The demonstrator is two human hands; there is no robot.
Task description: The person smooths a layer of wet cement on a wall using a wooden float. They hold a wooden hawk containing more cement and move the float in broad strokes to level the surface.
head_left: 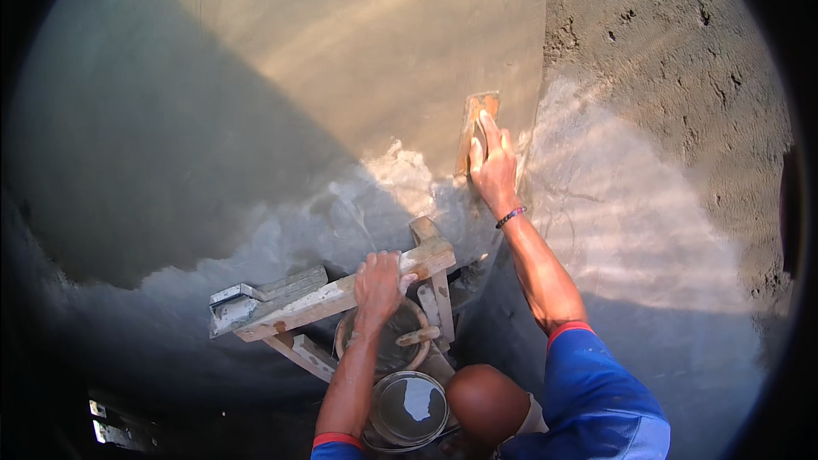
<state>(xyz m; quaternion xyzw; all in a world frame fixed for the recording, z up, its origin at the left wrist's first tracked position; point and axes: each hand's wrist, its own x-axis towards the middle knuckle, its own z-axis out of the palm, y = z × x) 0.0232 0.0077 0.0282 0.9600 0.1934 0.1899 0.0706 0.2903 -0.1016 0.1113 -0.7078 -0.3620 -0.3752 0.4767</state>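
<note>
My right hand (494,166) is closed round the handle of a rust-orange rectangular plastering trowel (469,138). Its plate lies against the wall (341,77), close to the corner where two wall faces meet. Lower down, my left hand (379,288) grips the top wooden beam (298,311) of a trestle, fingers wrapped over its edge. At the beam's left end rests a grey metal-looking tool (234,307) with a long flat plate. The underside of the right palm is hidden.
Below the beam stands a round tub (345,336) of grey contents, with a wooden-looking handle (417,336) across it. A bucket (409,409) with shiny liquid sits nearer, beside my knee (487,405). Rough, pitted plaster (673,60) covers the upper right wall; pale, powdery patches (630,196) lie lower.
</note>
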